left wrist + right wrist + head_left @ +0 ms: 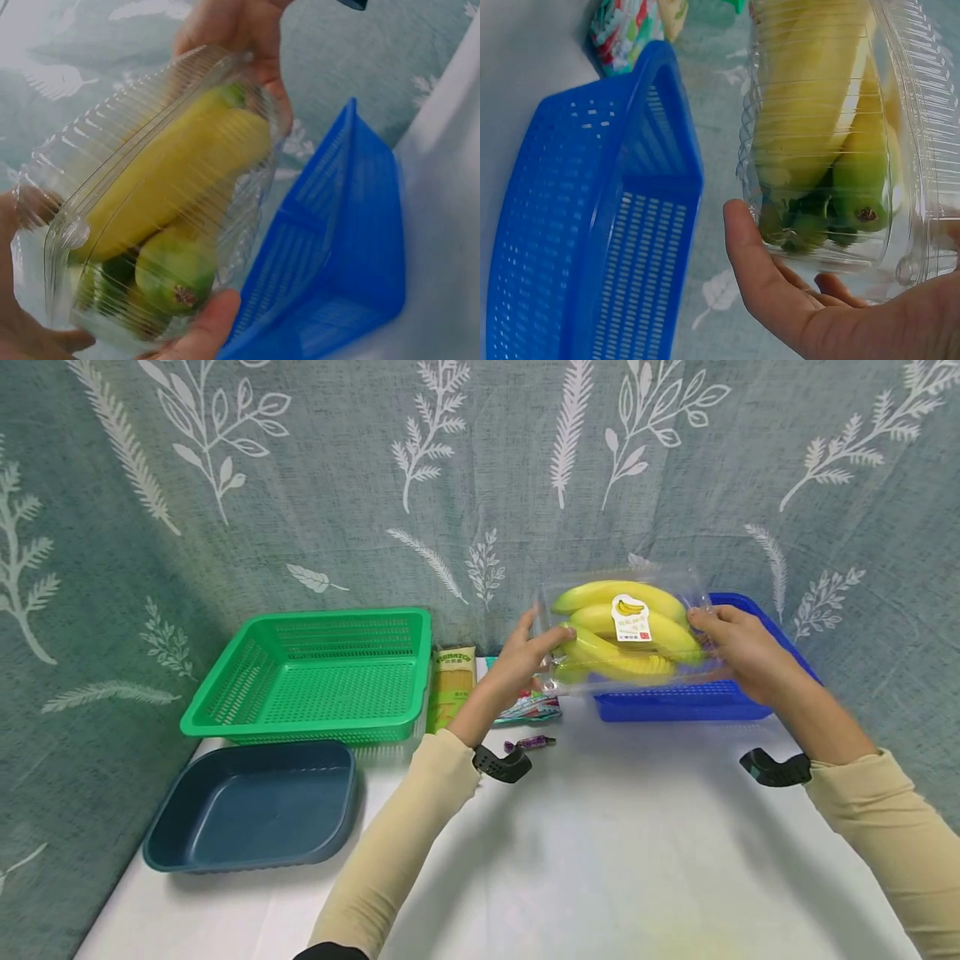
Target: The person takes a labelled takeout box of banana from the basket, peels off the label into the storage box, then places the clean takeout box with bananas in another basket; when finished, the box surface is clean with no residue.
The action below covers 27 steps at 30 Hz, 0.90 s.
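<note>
A clear plastic clamshell box of bananas (615, 627) with a white label is held up over the blue basket (682, 702). My left hand (517, 656) grips the box's left end, thumb on the near side. At the opposite end my right hand (742, 647) holds it, thumb over the top edge. Through the ribbed plastic in the left wrist view, yellow bananas (161, 180) with greenish ends show. The right wrist view has the right hand (795, 300) under one end of the box, beside the blue basket (600, 217).
Left of the hands stand a green basket (322, 693) and a dark blue tub (262, 810). A yellow-green packet (453, 681) lies beside the green basket. A colourful packet (528, 706) is partly hidden by the left hand, with a small purple wrapped item (531, 743) in front.
</note>
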### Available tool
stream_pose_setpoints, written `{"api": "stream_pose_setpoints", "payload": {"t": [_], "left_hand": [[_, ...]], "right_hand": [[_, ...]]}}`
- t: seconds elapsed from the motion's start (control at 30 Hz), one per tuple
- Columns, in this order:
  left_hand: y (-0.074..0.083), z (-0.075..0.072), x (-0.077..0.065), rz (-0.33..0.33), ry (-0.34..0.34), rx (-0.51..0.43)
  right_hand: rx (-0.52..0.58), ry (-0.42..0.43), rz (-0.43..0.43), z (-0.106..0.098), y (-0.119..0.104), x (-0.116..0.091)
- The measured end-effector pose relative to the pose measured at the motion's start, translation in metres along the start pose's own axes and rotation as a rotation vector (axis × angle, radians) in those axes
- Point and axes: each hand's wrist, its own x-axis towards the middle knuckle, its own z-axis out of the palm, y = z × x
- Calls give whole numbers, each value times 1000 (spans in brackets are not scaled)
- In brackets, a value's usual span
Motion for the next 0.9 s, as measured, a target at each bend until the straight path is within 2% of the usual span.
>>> {"api": "stream_pose_setpoints", "payload": {"t": [0.37, 0.73, 0.9], "left_hand": [[1, -21, -25, -18, 20, 48], [-1, -35, -57, -10, 60, 75], [-6, -41, -74, -32, 66, 82]], "right_hand": [[49, -39, 7, 24, 3, -10], [67, -55, -13, 49, 6, -26], [88, -61, -26, 61, 8, -33]]}}
